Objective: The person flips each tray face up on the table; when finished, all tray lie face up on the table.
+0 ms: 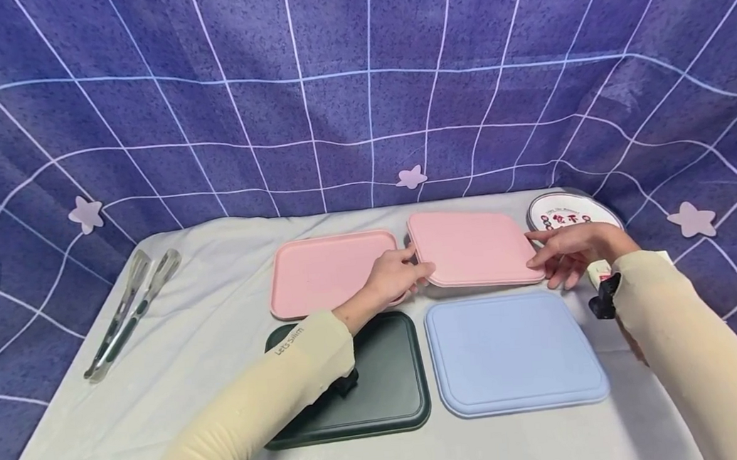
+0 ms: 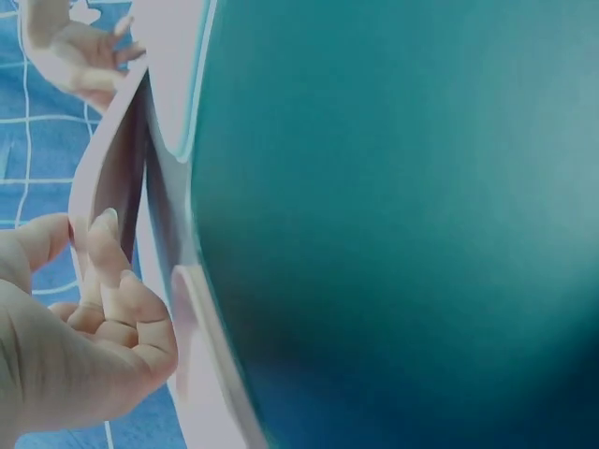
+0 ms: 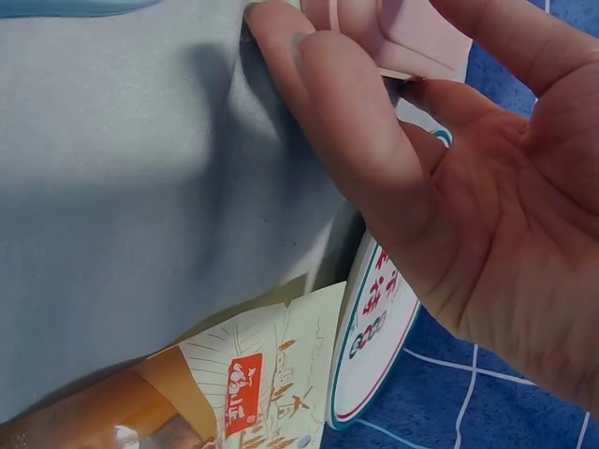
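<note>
Both hands hold a pink rectangular tray (image 1: 475, 247) at the back of the table, its left edge tilted up. My left hand (image 1: 394, 278) pinches the tray's left edge, thumb on top and fingers under it. At the opposite edge my right hand (image 1: 578, 247) grips near the front corner, its thumb over the rim and other fingers spread below. A second pink tray (image 1: 326, 272) lies flat to the left, partly behind my left hand. In front lie a dark green tray (image 1: 379, 379), under my left forearm, and a light blue tray (image 1: 515, 351).
A round white plate-like item with red characters (image 1: 562, 209) stands behind my right hand. Beside it is a printed packet (image 3: 262, 374) with brown contents. Metal tongs with dark green handles (image 1: 133, 314) lie at the far left. A blue gridded curtain (image 1: 334, 104) hangs behind the table.
</note>
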